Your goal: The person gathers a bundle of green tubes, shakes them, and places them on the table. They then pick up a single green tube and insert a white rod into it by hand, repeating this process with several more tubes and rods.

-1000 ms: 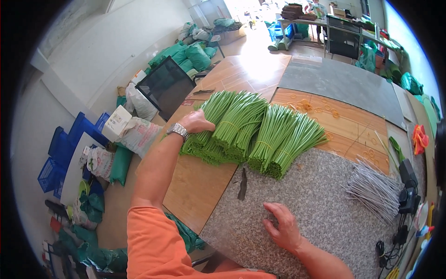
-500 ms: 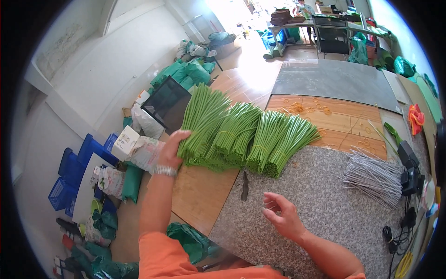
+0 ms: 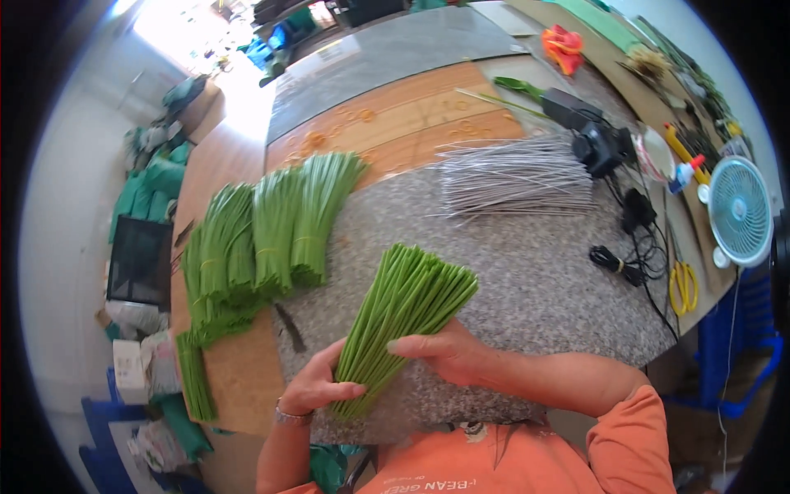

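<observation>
A thick bundle of long, thin green stems (image 3: 403,317) slants up to the right in front of me, above the near part of the speckled grey tabletop (image 3: 510,288). My left hand (image 3: 317,383) wraps round its lower left end, with the thumb across the front. On its right side my right hand (image 3: 444,350) grips it, the thumb lying over the stems. Several more green bundles (image 3: 276,226) lie side by side at the left, some with a thin yellowish band round them. A smaller green bundle (image 3: 195,375) lies apart, nearer the table's left edge.
Grey wires (image 3: 514,181) lie piled toward the back right, beside a black device (image 3: 601,148). Orange rubber bands (image 3: 313,140) are scattered over wooden boards. Yellow-handled scissors (image 3: 683,288), a black cable (image 3: 617,262) and a small fan (image 3: 739,212) line the right side. A dark strip (image 3: 290,328) lies mid-table.
My left hand has come away from the row of bundles, and both hands now hold one bundle close to me. The view has swung to the right.
</observation>
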A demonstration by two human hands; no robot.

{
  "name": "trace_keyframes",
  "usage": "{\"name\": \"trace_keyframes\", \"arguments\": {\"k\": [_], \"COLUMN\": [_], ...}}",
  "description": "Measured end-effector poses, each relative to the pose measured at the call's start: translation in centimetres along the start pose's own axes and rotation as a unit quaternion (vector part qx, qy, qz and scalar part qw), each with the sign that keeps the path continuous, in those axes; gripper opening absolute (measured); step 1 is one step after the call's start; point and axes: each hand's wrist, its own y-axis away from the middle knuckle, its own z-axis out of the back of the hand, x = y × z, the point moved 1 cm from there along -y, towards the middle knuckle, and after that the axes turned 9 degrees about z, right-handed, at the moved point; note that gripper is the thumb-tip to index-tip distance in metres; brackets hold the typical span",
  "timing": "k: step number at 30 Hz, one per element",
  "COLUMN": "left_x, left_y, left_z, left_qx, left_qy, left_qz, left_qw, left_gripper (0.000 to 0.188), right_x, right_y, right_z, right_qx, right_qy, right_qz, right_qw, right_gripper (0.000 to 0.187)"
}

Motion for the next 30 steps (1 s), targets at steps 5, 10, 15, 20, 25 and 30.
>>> {"name": "trace_keyframes", "arguments": {"k": [5, 10, 15, 20, 25, 30], "left_x": [-1.2, -1.5, -0.3, -1.0, -1.2, 0.2], "left_y": [0.7, 1.5, -1.8, -3.8, -4.4, -2.5], "left_z": [2.0, -0.4, -4.8, -2.9, -2.5, -3.4], "left_qx": [-0.057, -0.268, -0.327, -0.356, -0.347, -0.296], "left_qy": [-0.201, -0.558, -0.634, -0.631, -0.617, -0.646], "left_qz": [-0.026, -0.088, -0.123, -0.108, -0.126, -0.197], "left_qw": [0.978, 0.780, 0.690, 0.681, 0.695, 0.675], "left_gripper": [0.099, 0.120, 0.131, 0.128, 0.126, 0.102], "right_x": [3.7, 9.8, 12.6, 15.4, 19.1, 20.2], "right_y": [2.1, 3.8, 3.6, 2.2, -1.6, -3.9], "right_z": [1.0, 4.9, 7.0, 7.6, 8.3, 10.5], "right_qx": [-0.029, -0.055, -0.052, -0.013, 0.045, 0.052], "right_qy": [0.183, 0.603, 0.660, 0.782, 0.927, 0.944], "right_qz": [-0.014, 0.165, 0.234, 0.288, 0.200, 0.178], "right_qw": [0.983, 0.779, 0.712, 0.553, 0.314, 0.272], "right_gripper": [0.078, 0.086, 0.054, 0.051, 0.089, 0.084]}}
